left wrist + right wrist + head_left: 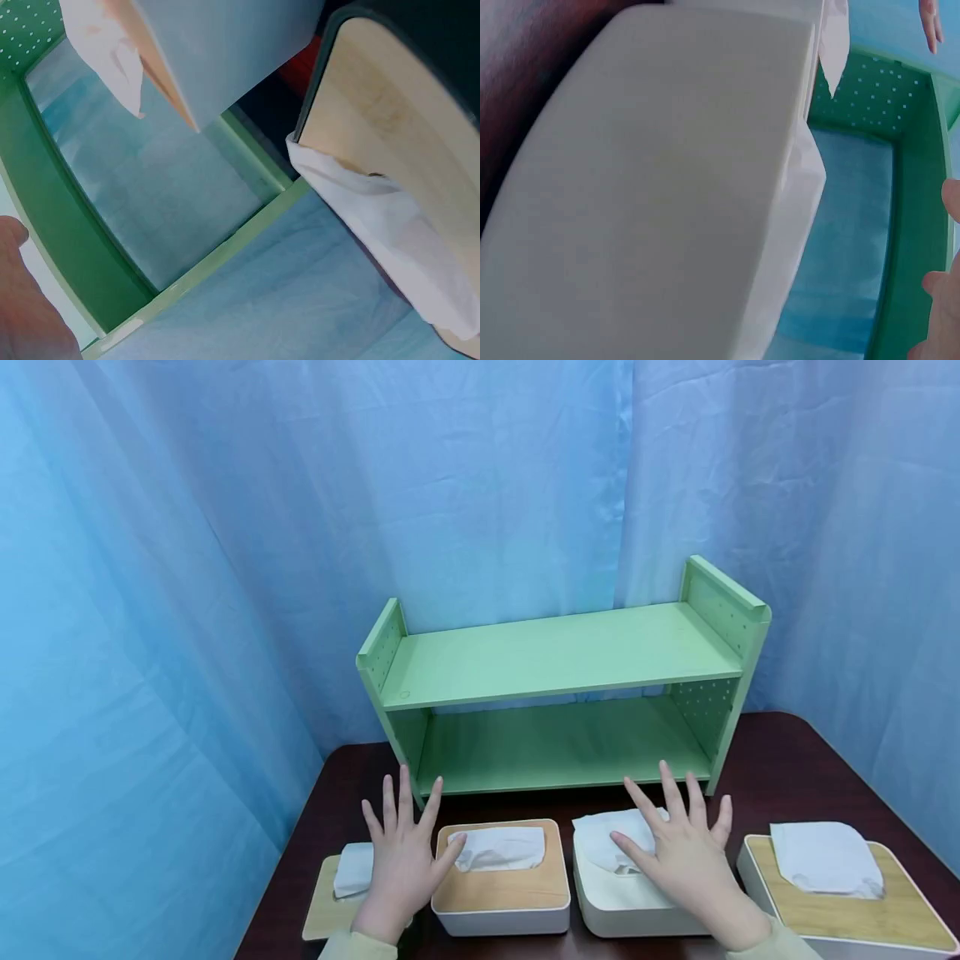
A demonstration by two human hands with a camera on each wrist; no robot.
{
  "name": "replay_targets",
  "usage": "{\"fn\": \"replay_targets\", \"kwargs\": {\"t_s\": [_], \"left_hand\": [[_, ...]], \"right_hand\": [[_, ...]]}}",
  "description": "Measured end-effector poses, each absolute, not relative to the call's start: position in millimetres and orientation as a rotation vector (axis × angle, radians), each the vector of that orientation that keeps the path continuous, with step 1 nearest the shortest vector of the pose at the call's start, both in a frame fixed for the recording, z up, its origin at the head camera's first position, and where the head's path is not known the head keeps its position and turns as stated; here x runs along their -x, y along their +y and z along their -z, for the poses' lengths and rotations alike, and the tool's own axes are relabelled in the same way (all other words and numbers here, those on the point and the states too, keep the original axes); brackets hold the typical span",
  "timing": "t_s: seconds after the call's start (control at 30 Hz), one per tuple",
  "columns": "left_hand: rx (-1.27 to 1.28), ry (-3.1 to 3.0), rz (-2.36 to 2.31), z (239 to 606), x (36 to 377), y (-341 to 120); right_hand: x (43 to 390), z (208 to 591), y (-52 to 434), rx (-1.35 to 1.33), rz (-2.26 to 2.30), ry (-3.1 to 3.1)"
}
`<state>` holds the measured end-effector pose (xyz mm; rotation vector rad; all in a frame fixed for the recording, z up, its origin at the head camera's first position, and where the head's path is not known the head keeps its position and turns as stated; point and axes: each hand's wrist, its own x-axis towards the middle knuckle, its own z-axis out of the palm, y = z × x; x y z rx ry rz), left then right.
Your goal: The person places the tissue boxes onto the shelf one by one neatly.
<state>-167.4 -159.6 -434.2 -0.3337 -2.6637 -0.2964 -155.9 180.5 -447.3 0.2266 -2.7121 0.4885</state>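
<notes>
Hovering above the desk point(277, 868), the left hand point(405, 864) and the right hand point(686, 860) have their fingers spread wide and grip nothing. From here, I'd worry about the crowding: the cream tissue box point(622, 920) and the wood-topped tissue box point(517, 897) stand just beside each other, so a hand dropping carelessly between them could knock one askew. A loose sheet could be crumpled or pulled out too, since tissue pokes up from every top, and a thumb closing over a lid might catch it. Lifting anything forward without enough height could bump the green shelf point(551, 656) close behind.

As for where they lie, the wood-topped box sits between the two hands, its left edge near the left thumb; the leftmost tissue box point(321, 906) is partly behind that hand. The cream box lies beneath the right hand, thumb across its tissue; the rightmost tissue box point(900, 920) is off that hand's outer side.
</notes>
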Motion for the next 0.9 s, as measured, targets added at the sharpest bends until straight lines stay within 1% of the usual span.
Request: {"fn": "replay_targets", "kwargs": {"t_s": [0.47, 0.9], "left_hand": [[0.288, -2.787, 0.383, 463.9, 155.9, -162.7], [0.348, -2.889, 0.476, 492.5, 144.5, -163.6]], "right_hand": [[150.2, 475.2, 138.1, -0.347, -0.625, -2.736], [141.5, 497.7, 108.1, -0.469, -0.692, -2.714]]}}
